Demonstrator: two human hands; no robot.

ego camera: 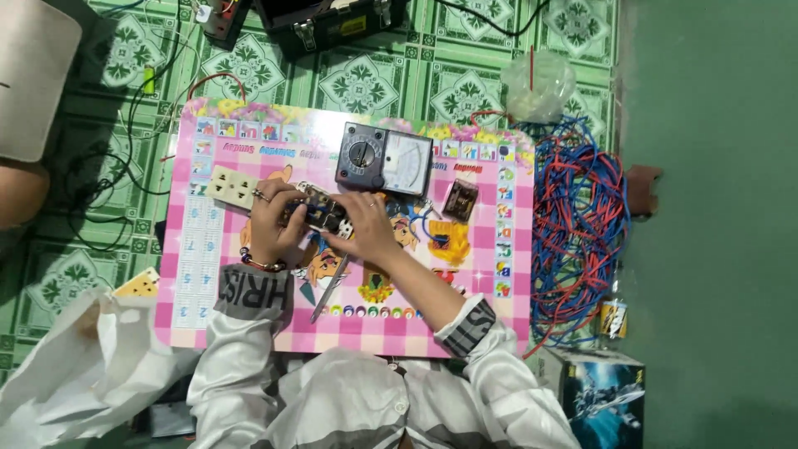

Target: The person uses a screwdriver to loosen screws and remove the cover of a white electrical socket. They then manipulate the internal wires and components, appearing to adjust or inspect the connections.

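Head view: your left hand (273, 223) and right hand (364, 226) both close around a small dark electrical socket module (320, 214) over the pink table (499, 316), just below the analog multimeter (384, 158).

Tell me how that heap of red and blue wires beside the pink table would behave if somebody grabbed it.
The heap of red and blue wires looks floppy: thin strands lie in loose loops. It would probably come up as one tangled clump, since the loops cross each other everywhere. Stray ends trailing toward the small box might drag along or snag.
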